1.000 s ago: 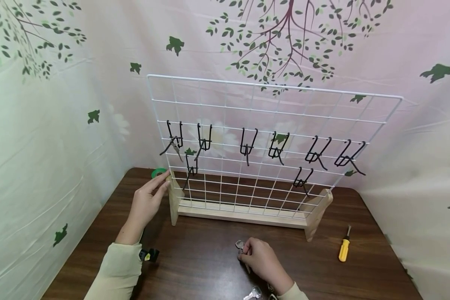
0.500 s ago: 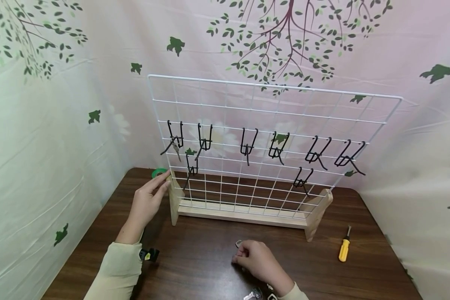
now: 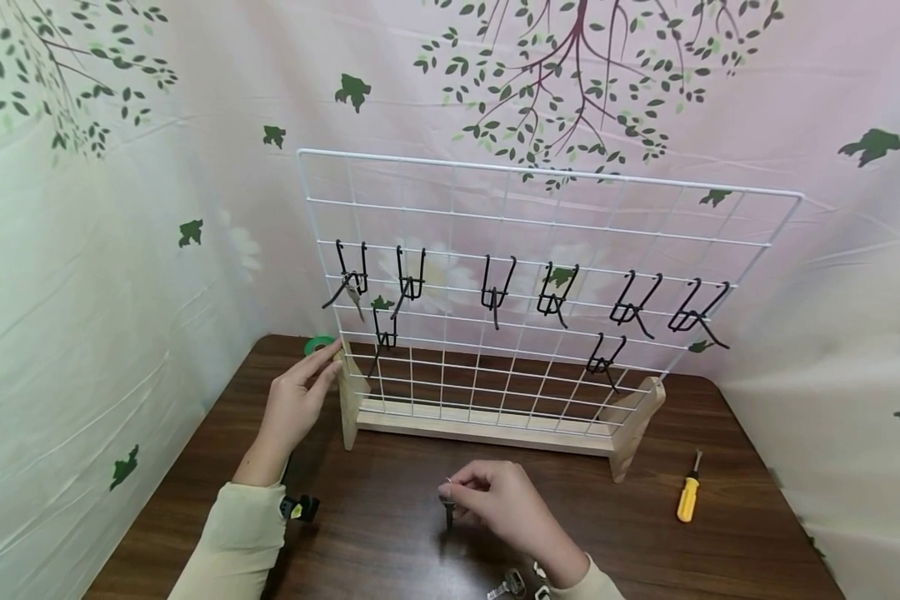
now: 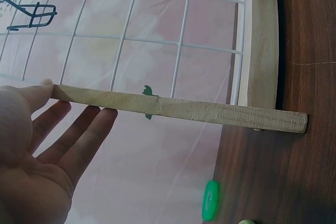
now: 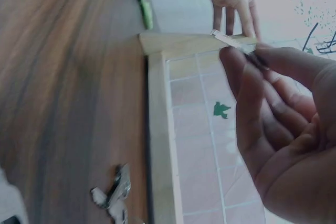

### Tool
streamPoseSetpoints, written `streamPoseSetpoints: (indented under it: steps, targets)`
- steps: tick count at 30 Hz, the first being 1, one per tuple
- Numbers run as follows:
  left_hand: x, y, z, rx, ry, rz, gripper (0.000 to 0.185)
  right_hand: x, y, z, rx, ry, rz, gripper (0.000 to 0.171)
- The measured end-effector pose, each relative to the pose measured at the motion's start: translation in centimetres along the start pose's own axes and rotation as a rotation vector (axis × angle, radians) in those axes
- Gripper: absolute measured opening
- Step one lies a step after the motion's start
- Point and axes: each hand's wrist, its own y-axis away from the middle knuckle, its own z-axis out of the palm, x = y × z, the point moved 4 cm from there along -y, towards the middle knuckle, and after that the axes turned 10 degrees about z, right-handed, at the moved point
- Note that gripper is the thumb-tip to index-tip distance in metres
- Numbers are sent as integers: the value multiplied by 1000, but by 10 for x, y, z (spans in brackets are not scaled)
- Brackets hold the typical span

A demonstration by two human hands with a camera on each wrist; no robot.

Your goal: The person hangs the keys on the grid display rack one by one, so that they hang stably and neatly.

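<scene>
Above the dark wood table, my right hand [image 3: 495, 500] pinches a small key [image 3: 449, 513] between thumb and forefinger. In the right wrist view the key's blade [image 5: 229, 40] juts past the fingertips, while its head is mostly hidden. My left hand [image 3: 294, 402] grips the left wooden end piece [image 4: 184, 109] of a white wire grid rack [image 3: 465, 223], thumb and fingertips at its upper end. Several black hooks [image 3: 495, 287] hang on the grid. One key [image 3: 355, 302] dangles from the top-left hook. More keys [image 3: 508, 585] lie near the table's front, partly behind my right wrist.
A yellow-handled screwdriver [image 3: 687, 498] lies on the table to the right of the rack. Behind the left end piece is a green ring-shaped thing [image 4: 210, 201], perhaps a tape roll. Leaf-printed cloth [image 3: 120, 317] hangs around the table [image 3: 375, 517].
My right hand has lifted the key off the table and moved it slightly left and forward. My left hand keeps its place on the rack.
</scene>
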Motion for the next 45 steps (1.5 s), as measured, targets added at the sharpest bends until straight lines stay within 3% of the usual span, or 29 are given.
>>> streamPoseSetpoints:
  steps: [6, 16, 25, 32, 45]
  targets:
    - [2, 1, -1, 5, 2, 10, 39, -17, -7, 5, -28, -132, 9, 24]
    - [2, 1, 0, 16, -36, 28, 38, -53, -19, 10, -36, -192, -85, 23]
    - [1, 1, 2, -3, -45, -10, 39, -97, -25, 14, -26, -176, -183, 17]
    - [1, 2, 0, 2, -65, -24, 39, -123, -34, 20, -60, -209, -200, 17]
    - [2, 2, 1, 7, -50, -24, 39, -134, -55, 21, -53, -294, -228, 23]
